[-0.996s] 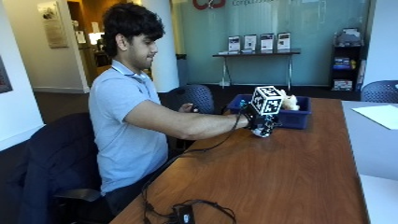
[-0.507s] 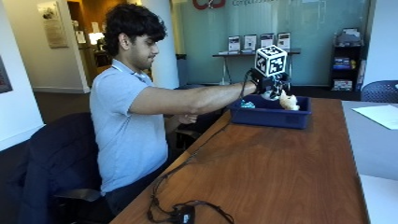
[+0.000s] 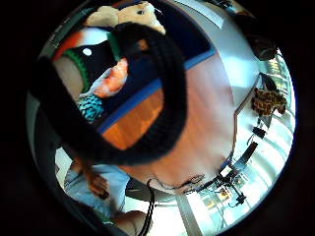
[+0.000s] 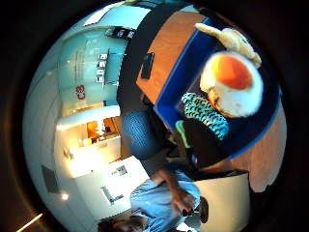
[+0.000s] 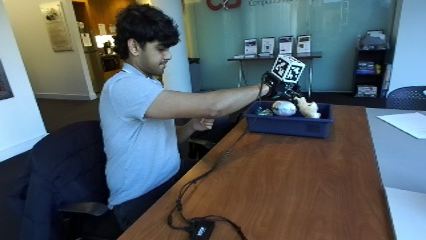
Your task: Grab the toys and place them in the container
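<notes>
Outside view is showing a person sitting at the wooden tabletop (image 5: 293,175), nearest us a small black box (image 5: 200,228) lying on the wood. Farther along, the person's bare left hand (image 5: 202,123) is hanging curled by the table edge, holding nothing we can make out. The gloved right hand (image 5: 273,86) is reaching out over the near corner of the blue container (image 5: 287,124), just above its rim; whether its fingers are open or closed, I cannot tell from here. Inside the container, a round white and orange toy (image 5: 283,107) is sitting beside a tan plush toy (image 5: 307,107), and a teal knitted toy (image 5: 264,112) is peeking over the wall. From the thumb-side palm view, the round toy (image 4: 231,84) is lying right next to the teal one (image 4: 205,113), all inside the blue walls (image 4: 171,89). At the far right, a sheet of paper (image 5: 406,123) is resting on the grey surface.
</notes>
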Demonstrator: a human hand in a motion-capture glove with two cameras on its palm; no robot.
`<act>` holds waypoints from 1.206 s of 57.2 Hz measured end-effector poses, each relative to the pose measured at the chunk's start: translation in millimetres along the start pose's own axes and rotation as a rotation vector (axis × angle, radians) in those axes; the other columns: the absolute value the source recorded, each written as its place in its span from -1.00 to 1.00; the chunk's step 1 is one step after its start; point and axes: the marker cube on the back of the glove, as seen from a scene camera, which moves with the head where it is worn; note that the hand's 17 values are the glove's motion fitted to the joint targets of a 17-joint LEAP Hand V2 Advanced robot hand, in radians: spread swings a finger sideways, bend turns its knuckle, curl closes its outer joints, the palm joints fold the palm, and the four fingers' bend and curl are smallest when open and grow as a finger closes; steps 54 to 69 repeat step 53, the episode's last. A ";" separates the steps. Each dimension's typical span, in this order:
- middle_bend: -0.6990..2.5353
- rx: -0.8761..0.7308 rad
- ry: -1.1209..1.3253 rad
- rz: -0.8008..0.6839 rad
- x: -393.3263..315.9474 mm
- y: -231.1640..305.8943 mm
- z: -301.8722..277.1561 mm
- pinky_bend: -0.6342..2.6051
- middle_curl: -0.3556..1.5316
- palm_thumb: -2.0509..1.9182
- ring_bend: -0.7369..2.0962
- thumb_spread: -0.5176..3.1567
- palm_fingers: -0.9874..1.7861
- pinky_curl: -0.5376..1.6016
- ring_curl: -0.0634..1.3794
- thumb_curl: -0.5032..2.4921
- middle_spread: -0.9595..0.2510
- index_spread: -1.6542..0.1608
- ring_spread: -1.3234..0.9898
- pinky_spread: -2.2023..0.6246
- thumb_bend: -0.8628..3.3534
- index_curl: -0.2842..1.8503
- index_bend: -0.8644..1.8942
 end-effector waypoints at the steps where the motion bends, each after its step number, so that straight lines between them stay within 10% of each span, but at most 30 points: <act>1: -0.50 0.004 0.010 0.002 3.6 1.0 2.1 0.18 -0.15 0.11 -0.19 0.11 -0.42 -0.09 -0.36 -0.39 0.71 0.57 0.09 0.44 -0.43 -0.46 -0.26; 69: -0.48 0.104 0.006 0.143 189.3 125.4 33.9 0.03 -0.36 0.04 -0.34 0.13 -0.32 -0.20 -0.47 -0.47 0.68 0.51 0.15 0.58 -0.51 -0.40 -0.23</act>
